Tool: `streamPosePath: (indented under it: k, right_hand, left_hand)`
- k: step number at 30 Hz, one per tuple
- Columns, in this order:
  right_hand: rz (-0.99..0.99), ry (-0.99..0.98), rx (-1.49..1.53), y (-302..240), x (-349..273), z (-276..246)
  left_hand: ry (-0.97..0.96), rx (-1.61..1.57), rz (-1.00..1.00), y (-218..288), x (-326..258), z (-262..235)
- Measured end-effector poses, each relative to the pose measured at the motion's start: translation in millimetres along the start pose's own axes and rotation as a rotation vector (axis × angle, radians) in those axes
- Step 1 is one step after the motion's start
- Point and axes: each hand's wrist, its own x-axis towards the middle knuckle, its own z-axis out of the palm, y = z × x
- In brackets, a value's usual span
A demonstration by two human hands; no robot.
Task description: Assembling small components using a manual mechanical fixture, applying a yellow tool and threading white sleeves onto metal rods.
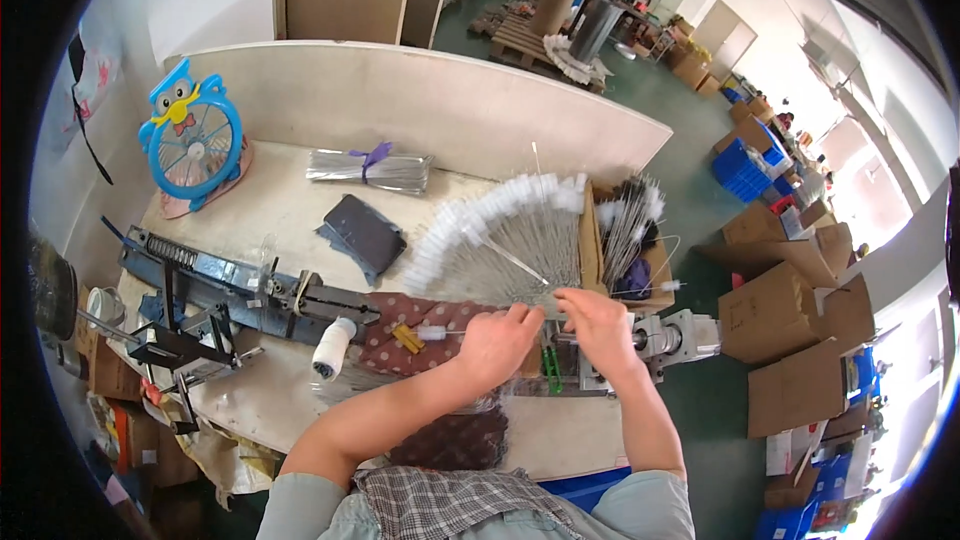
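My left hand is closed at the middle of the bench, over a dotted brown cloth. From its fingers a thin wire runs left to the white tuft of a wire-stemmed brush. Close by on the right, my right hand is pinched with its fingertips near the left hand; what it holds is hidden. Just beyond both hands fans a large pile of wire-stemmed brushes with white tufts. A green-handled tool lies between my wrists. A yellow piece rests beside the brush tuft.
A metal machine head stands right of my right hand. Leftward are a long metal fixture and a white thread spool. Behind lie dark cloths, a tied wire bundle and a blue fan. An open carton holds brushes.
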Motion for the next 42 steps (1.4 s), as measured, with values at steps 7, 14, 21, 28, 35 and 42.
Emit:
streamPosePath:
  k: [7, 14, 21, 28, 35, 42]
  right_hand:
    - [-0.093, -0.138, -0.236, 33, 2, 14]
    - [-0.41, -0.223, 0.077, -6, 32, 34]
    - [-0.595, -0.183, 0.09, -54, 57, 128]
    - [-0.566, -0.227, -0.11, -72, 54, 143]
    - [-0.505, -0.264, -0.149, -78, 53, 140]
    - [-0.613, 0.048, -0.026, -75, 35, 110]
  left_hand:
    - [-0.232, 0.368, 0.031, -34, 1, 21]
    - [0.022, 0.437, 0.086, -62, -4, -5]
    - [0.166, -0.309, -0.534, -40, -141, -74]
    - [0.503, -1.331, -1.187, -50, -130, -118]
    - [-0.209, -0.199, -1.076, -67, -108, -100]
    - [0.035, -0.616, -0.969, -76, -124, -68]
